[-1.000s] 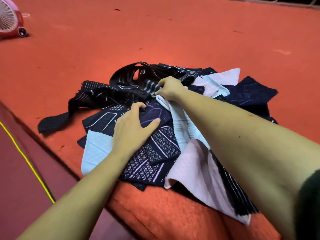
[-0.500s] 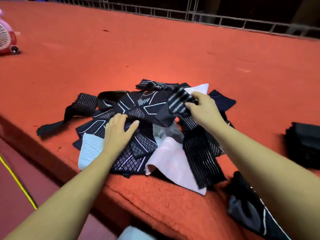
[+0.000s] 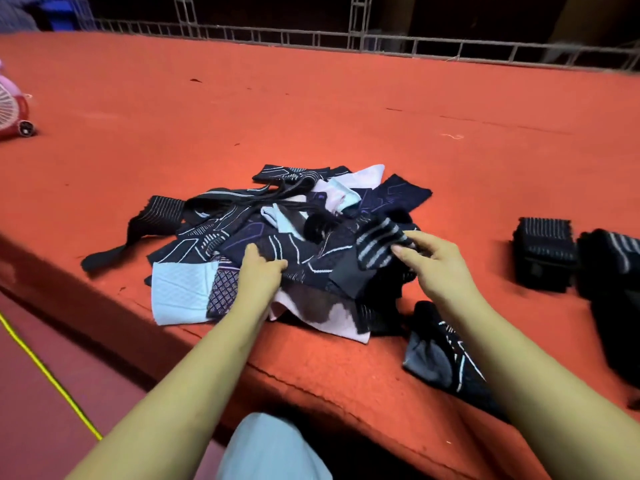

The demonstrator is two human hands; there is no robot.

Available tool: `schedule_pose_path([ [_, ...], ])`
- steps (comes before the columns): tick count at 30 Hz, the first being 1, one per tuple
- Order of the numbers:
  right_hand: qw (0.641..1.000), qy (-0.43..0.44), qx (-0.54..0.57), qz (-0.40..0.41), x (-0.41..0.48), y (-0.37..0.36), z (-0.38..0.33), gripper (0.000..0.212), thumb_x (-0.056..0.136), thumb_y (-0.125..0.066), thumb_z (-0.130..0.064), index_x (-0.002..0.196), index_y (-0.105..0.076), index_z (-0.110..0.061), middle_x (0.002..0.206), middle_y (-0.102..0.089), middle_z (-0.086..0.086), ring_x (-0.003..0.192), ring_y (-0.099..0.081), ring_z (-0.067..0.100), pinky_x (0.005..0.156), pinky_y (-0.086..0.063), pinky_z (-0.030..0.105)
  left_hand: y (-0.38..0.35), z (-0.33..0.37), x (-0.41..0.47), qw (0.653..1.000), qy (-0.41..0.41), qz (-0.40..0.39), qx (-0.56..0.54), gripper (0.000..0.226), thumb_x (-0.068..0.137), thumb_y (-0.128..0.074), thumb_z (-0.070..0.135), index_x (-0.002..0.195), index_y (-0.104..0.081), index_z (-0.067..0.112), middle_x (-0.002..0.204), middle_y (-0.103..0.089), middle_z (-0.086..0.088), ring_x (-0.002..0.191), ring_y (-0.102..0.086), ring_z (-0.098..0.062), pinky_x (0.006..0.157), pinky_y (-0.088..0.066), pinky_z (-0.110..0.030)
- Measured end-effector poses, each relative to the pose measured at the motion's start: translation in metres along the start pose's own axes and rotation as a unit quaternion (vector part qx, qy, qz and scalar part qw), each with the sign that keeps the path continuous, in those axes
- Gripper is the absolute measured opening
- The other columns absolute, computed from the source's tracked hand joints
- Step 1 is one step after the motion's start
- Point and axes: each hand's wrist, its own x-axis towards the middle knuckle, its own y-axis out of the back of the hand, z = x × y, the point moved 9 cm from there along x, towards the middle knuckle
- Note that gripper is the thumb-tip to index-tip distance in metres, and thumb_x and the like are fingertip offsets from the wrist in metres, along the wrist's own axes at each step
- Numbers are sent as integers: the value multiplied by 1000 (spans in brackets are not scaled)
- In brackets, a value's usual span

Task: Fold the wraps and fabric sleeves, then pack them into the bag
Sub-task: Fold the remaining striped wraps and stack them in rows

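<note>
Fan [image 3: 12,110]: far left edge of the red surface [image 3: 311,109].
Pile of wraps [image 3: 277,237]: centre, near the front edge.
Left hand [image 3: 258,271]: fingers curled, pressing the pile's near side.
Right hand [image 3: 433,261]: pinching a striped wrap [image 3: 379,242] at the pile's right.
Folded wraps [image 3: 543,252]: well right, apart from the pile.

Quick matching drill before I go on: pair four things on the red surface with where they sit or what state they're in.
Things:
1. striped wrap
2. pale blue cloth
3. folded stack
4. pink fan

States:
A. far left edge of view
B. pinched in the right hand
C. set apart, right of the pile
D. flat at the pile's near-left corner, beside the left hand

Pairs: 1-B, 2-D, 3-C, 4-A
</note>
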Motion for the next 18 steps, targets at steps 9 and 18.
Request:
schedule_pose_path([
  [9, 993, 11, -118, 2, -23, 19, 7, 18, 84, -73, -3, 86, -72, -21, 95, -65, -3, 86, -62, 11, 79, -47, 25, 20, 10, -11, 994, -8, 60, 87, 38, 86, -59, 1, 119, -40, 4, 115, -57, -17, 111, -57, -36, 96, -45, -41],
  [18, 981, 12, -164, -101, -36, -4, 12, 10, 92, -67, -20, 86, -73, -16, 86, -69, 10, 68, -59, 21, 67, -45, 33, -74, 66, -105, 882, -315, -276, 215, 48, 87, -70, 37, 129, -58, 17, 120, -59, 11, 115, -51, -4, 105, -38, -22],
])
